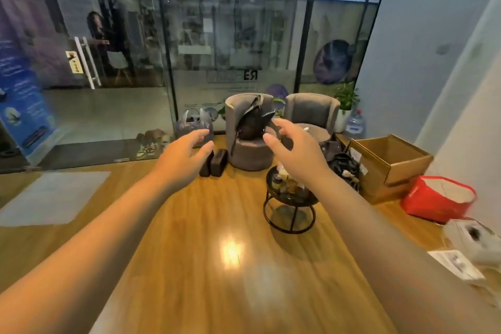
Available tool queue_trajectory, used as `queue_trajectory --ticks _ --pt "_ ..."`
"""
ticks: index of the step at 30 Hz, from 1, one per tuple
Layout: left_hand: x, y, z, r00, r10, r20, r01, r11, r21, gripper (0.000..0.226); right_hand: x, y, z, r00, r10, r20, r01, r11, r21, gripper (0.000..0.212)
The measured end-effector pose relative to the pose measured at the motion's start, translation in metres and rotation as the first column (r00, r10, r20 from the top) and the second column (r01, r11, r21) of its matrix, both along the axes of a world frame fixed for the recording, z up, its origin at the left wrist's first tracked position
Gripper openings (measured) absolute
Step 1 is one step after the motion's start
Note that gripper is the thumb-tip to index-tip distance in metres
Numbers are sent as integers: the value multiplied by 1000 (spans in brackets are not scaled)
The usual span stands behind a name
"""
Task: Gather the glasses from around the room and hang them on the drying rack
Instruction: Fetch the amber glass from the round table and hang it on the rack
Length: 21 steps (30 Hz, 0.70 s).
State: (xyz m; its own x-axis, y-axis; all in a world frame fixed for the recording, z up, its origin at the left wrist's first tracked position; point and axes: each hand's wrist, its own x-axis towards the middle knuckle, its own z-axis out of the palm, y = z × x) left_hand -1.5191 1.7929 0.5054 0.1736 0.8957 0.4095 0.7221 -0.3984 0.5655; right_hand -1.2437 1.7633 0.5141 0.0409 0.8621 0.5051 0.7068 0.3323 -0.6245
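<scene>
Wooden floor, both arms stretched forward, nothing held.

Left hand [187, 149] and right hand [291, 144] hang with fingers loosely spread. Below the right hand a round black stand [287, 199] carries small jars, perhaps glasses [290, 184], too blurred to tell. Glass is brittle and slick: hold the body, not the rim. Grey armchairs [249, 133] stand beyond.

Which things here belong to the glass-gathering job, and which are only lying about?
Job: left hand and right hand, both empty; round black stand, whose tray may hold glasses, too blurred to tell.
Lying about: cardboard box, red bag, two grey armchairs.
</scene>
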Motion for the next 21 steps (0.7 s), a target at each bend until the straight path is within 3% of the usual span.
queue_trajectory --ticks 4,11,18,21 --pt "38 115 -9 985 -175 10 175 980 -92 53 27 62 6 988 -149 -40 150 989 6 73" --pt "150 257 -37 916 -402 13 400 909 -116 50 78 147 0 949 -315 -27 315 949 5 60" --pt "266 375 -120 889 -458 -21 441 867 -231 54 162 246 -56 941 -337 3 336 938 -84 64" --pt "314 425 -171 902 -431 -18 405 861 -307 56 207 301 -98 941 -337 22 334 922 -193 66"
